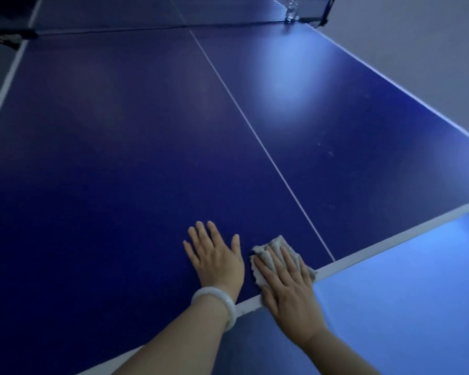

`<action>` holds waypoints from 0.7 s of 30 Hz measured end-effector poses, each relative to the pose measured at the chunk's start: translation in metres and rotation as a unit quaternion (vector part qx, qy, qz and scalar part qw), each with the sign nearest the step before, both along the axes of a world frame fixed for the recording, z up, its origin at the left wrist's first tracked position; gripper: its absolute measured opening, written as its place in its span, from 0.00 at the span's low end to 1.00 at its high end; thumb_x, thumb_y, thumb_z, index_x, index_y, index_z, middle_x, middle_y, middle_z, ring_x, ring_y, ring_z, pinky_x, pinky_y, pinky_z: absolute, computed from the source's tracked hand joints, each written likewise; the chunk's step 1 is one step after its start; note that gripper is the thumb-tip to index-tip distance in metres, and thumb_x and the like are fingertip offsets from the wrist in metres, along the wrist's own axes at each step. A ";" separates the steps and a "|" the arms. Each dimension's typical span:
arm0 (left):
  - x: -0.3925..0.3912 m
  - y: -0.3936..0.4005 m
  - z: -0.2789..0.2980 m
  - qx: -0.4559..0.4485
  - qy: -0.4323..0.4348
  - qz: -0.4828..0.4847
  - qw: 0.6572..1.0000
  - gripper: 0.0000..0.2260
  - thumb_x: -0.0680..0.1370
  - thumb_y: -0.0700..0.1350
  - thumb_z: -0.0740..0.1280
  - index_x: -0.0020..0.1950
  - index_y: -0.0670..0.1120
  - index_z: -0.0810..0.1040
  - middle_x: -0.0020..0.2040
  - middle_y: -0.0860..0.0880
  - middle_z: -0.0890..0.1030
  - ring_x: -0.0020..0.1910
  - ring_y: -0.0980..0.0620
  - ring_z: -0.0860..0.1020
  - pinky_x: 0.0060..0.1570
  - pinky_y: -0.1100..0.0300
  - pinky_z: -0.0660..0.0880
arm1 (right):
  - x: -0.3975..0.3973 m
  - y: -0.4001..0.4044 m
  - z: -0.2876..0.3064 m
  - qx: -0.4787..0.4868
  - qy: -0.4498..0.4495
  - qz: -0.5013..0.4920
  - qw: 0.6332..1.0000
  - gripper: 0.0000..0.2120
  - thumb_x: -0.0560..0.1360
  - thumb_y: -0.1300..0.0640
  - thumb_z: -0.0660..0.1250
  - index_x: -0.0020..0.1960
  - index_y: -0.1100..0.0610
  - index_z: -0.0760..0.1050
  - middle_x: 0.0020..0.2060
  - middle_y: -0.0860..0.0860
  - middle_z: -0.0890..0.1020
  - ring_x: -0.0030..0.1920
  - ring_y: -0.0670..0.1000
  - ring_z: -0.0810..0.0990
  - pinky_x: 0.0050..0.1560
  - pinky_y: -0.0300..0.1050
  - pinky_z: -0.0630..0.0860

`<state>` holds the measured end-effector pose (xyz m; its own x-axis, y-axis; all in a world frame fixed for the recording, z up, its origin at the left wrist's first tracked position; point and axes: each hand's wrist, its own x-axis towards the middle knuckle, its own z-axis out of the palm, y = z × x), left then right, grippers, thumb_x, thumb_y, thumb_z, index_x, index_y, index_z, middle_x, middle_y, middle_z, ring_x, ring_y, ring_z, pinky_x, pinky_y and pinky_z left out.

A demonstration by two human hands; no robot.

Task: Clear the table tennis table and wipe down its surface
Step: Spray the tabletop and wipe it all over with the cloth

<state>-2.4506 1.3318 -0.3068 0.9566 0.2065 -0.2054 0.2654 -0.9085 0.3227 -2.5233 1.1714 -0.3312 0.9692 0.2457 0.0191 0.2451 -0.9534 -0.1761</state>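
Observation:
The blue table tennis table (146, 144) fills the view, with a white centre line running from the net to the near edge. My right hand (287, 285) lies flat with straight fingers on a crumpled grey cloth (274, 246), pressing it onto the surface beside the near white edge line. My left hand (214, 255) rests flat on the bare blue surface just left of the cloth, fingers spread. A white bangle sits on my left wrist.
The net (173, 12) spans the far end, with a clear plastic bottle (291, 9) standing by its right post. A dark clamp or bag (3, 31) sits at the net's left end. Grey floor lies to the right and below the near edge.

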 end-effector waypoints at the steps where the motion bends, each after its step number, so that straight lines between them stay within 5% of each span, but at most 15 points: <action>1: -0.002 -0.006 -0.003 0.029 -0.007 0.010 1.000 0.33 0.81 0.62 0.42 0.80 0.44 0.42 0.80 0.42 0.43 0.79 0.43 0.40 0.76 0.43 0.40 | 0.005 -0.017 0.001 0.001 0.000 -0.003 1.000 0.27 0.82 0.46 0.52 0.80 0.44 0.52 0.80 0.46 0.52 0.80 0.54 0.49 0.75 0.60 0.51; 5: -0.005 -0.013 -0.016 0.090 -0.025 0.027 0.995 0.35 0.78 0.63 0.38 0.79 0.42 0.42 0.80 0.40 0.45 0.79 0.41 0.43 0.76 0.41 0.43 | 0.034 -0.084 0.010 0.013 -0.006 -0.104 0.995 0.25 0.83 0.45 0.48 0.79 0.45 0.55 0.80 0.47 0.51 0.80 0.51 0.45 0.77 0.58 0.47; 9: -0.001 -0.018 -0.016 0.112 -0.019 0.026 0.993 0.36 0.77 0.61 0.34 0.79 0.42 0.42 0.80 0.40 0.46 0.79 0.41 0.43 0.76 0.41 0.42 | 0.059 -0.107 0.015 0.031 0.036 -0.265 0.963 0.26 0.83 0.44 0.42 0.80 0.44 0.47 0.80 0.47 0.43 0.78 0.50 0.36 0.77 0.58 0.40; 12: -0.001 -0.020 -0.013 0.110 -0.014 0.029 0.993 0.34 0.77 0.60 0.35 0.79 0.42 0.42 0.80 0.41 0.45 0.79 0.42 0.43 0.76 0.42 0.41 | 0.054 -0.074 0.014 0.009 0.027 -0.160 0.987 0.27 0.82 0.43 0.37 0.80 0.45 0.44 0.80 0.49 0.44 0.79 0.54 0.36 0.77 0.61 0.41; 17: -0.001 -0.022 -0.013 0.120 -0.009 0.036 0.992 0.33 0.79 0.59 0.37 0.80 0.42 0.45 0.80 0.41 0.47 0.79 0.42 0.44 0.76 0.42 0.42 | 0.047 -0.109 0.013 0.019 -0.004 0.108 0.994 0.24 0.84 0.48 0.52 0.79 0.47 0.55 0.79 0.47 0.54 0.80 0.55 0.49 0.77 0.60 0.49; 21: 0.000 -0.021 -0.017 0.136 -0.013 0.035 0.990 0.34 0.77 0.59 0.35 0.79 0.42 0.46 0.80 0.41 0.48 0.79 0.42 0.45 0.76 0.41 0.44 | 0.067 -0.186 0.014 0.005 -0.018 -0.126 0.992 0.25 0.82 0.49 0.48 0.78 0.50 0.61 0.79 0.48 0.57 0.80 0.54 0.48 0.76 0.63 0.52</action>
<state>-2.4505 1.3106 -0.3235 0.9421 0.3173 -0.1088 0.3261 -0.9423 0.0761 -2.4565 0.9852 -0.3172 0.9984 -0.0053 0.0567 0.0051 -0.9835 -0.1809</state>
